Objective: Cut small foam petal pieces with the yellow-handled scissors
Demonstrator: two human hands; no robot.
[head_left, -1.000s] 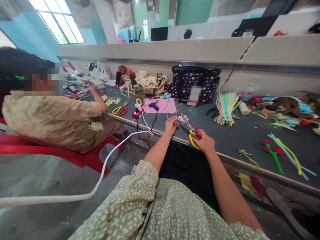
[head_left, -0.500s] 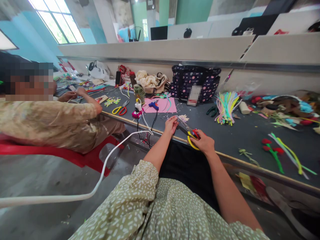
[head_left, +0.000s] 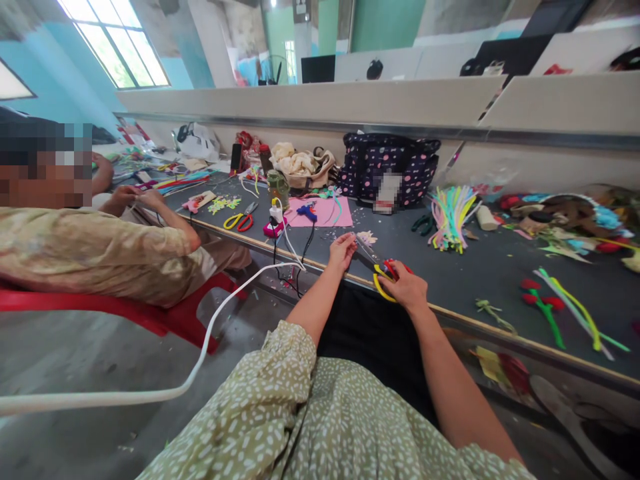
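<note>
My right hand [head_left: 405,288] is closed on a pair of scissors [head_left: 381,274] with yellow and red handles, at the near edge of the dark table [head_left: 470,277]. The blades point left toward my left hand [head_left: 343,250]. That hand pinches a small pale paper piece [head_left: 367,238] that lies just beyond its fingers. Tiny paper scraps are scattered on the table around both hands.
A person in a beige top sits to my left on a red chair [head_left: 125,308], hands on the table. Nearby lie a second pair of scissors [head_left: 240,219], a blue glue gun [head_left: 307,211] on pink paper, a dotted bag [head_left: 387,167], pipe cleaners [head_left: 453,213] and red pipe-cleaner flowers [head_left: 543,303]. A white cable [head_left: 200,353] hangs off the edge.
The scissor blades have closed toward my left hand. The person on the left has drawn their arm back from the table and leaned away.
</note>
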